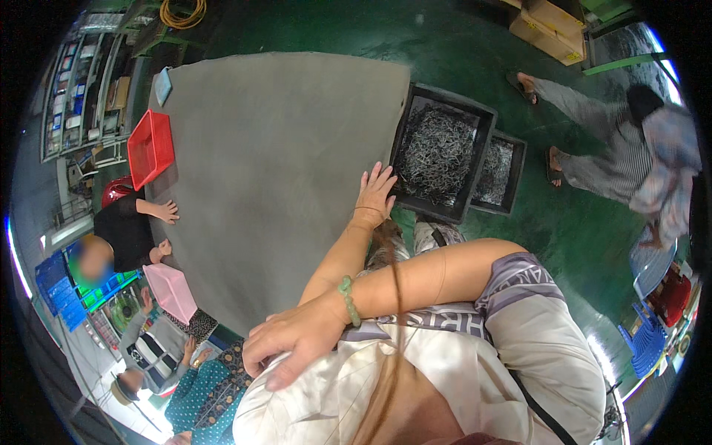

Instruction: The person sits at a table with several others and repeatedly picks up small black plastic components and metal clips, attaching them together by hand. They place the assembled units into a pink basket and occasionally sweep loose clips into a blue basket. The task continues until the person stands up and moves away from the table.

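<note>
Here a broad grey flat tabletop [282, 163] fills the middle of the view, standing on a dark green floor [460, 44]. Just beside its right edge sit 2 black rectangular bins: the larger bin [443, 152], heaped with small silvery metal pieces, and a smaller bin [500, 172] touching its far side, holding the same kind of pieces. A red plastic basket [150, 147] rests on the table's left edge, and a pink plastic basket [171, 291] lies near the lower left corner. A person in black [127, 230] sits at that left side, both hands on the tabletop. On the right, well apart from the table, another person in striped grey clothing [630, 156] bends over the floor.

The left hand [375, 194] reaches forward with fingers spread and loose, grasping nothing; its fingertips lie at the near left corner of the larger bin, where bin and table edge meet. The right hand [297, 340], wearing a green bead bracelet [350, 300] at the wrist, crosses the body and rests flat and unclenched on cream-coloured fabric [334, 400], holding nothing.
</note>
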